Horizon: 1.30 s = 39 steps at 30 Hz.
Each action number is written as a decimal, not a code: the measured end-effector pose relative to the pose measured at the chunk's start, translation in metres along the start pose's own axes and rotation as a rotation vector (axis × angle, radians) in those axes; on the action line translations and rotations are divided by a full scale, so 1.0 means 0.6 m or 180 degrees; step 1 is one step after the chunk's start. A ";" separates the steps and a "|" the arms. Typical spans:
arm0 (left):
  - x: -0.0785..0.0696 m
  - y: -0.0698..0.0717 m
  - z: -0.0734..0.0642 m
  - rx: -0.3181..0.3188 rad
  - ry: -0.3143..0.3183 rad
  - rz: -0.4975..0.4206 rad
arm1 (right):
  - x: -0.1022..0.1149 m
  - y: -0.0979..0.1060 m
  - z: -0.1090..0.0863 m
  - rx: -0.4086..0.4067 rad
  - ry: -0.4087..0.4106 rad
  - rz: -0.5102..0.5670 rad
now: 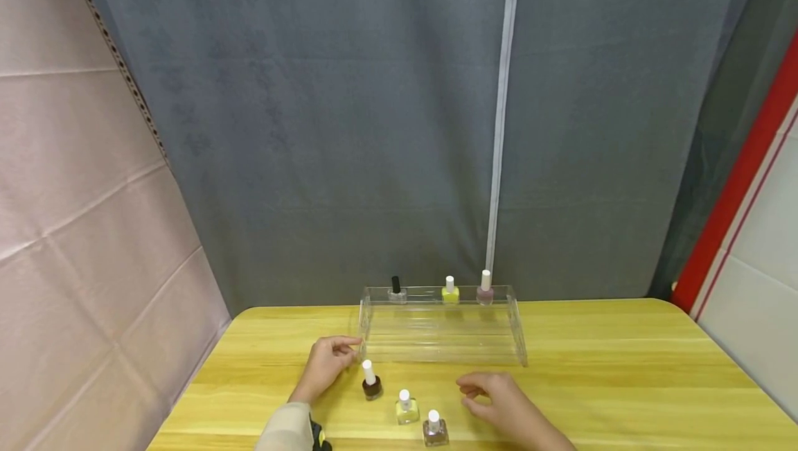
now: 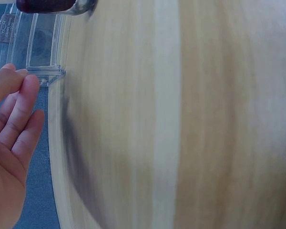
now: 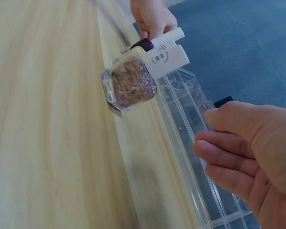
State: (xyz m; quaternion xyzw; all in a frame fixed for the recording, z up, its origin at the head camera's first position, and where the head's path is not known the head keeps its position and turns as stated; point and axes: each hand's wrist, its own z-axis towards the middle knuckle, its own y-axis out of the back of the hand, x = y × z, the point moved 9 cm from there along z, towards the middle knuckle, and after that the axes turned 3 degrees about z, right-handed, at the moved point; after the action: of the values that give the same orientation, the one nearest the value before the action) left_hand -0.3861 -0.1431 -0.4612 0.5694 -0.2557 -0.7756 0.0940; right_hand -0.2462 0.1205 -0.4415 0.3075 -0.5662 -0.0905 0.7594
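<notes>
Head view gives us the whole layout: a wooden table (image 1: 623, 368) carries a clear stepped rack (image 1: 442, 330) set toward its far edge, against a grey curtain (image 1: 312, 125). The rack stands with its highest step at the back, so that bottles on it stay visible in rows. Three bottles occupy that top step: a black-capped bottle (image 1: 396, 289), a yellow bottle (image 1: 450, 289) and a pink bottle (image 1: 485, 289), all upright and spaced apart.

We note three further bottles standing loose on the table in front of the rack, within easy reach of both hands: a dark red bottle (image 1: 371, 382), a pale yellow bottle (image 1: 406, 407) and a glitter bottle (image 1: 434, 428). They stand upright and apart from one another.

Our left hand (image 1: 328, 362) rests at the near left corner of the rack, fingertips touching or just beside the acrylic edge, fingers relaxed and holding nothing; the left wrist view confirms straight fingers (image 2: 24, 102) next to the rack corner. This placement appears to steady the rack.

Our right hand (image 1: 499, 402) hovers just right of the loose bottles, fingers loosely curled and empty. The glitter bottle is the nearest to it, not touched.
</notes>
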 end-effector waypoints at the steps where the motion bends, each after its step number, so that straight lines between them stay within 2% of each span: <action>1: 0.000 0.000 0.000 -0.0001 0.0011 -0.0015 | 0.001 -0.002 0.000 0.0007 0.0010 0.0015; 7: -0.001 0.000 -0.001 0.0015 0.0023 0.0019 | 0.005 -0.012 -0.001 0.0054 0.0018 0.0024; 11: 0.000 -0.001 -0.001 0.0036 0.0027 0.0064 | 0.003 -0.019 -0.005 0.0132 -0.0067 0.0095; 18: -0.001 0.000 0.000 0.0018 0.0047 -0.0082 | -0.002 -0.032 -0.010 0.0237 -0.0179 0.0223; 22: 0.000 0.000 0.000 0.0054 0.0080 0.0035 | -0.001 -0.037 -0.011 0.0239 -0.0162 0.0196; 26: 0.001 -0.001 0.000 0.0095 0.0086 0.0099 | -0.004 -0.042 -0.012 0.0260 -0.0256 0.0216; 39: 0.001 0.000 0.000 0.0096 0.0045 0.0093 | -0.013 -0.065 -0.018 0.0351 -0.0401 0.0523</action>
State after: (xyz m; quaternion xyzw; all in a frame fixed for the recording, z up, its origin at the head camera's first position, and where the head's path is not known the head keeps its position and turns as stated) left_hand -0.3865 -0.1432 -0.4616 0.5724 -0.2750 -0.7661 0.0986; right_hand -0.2309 0.0972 -0.4719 0.2950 -0.6402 -0.0158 0.7091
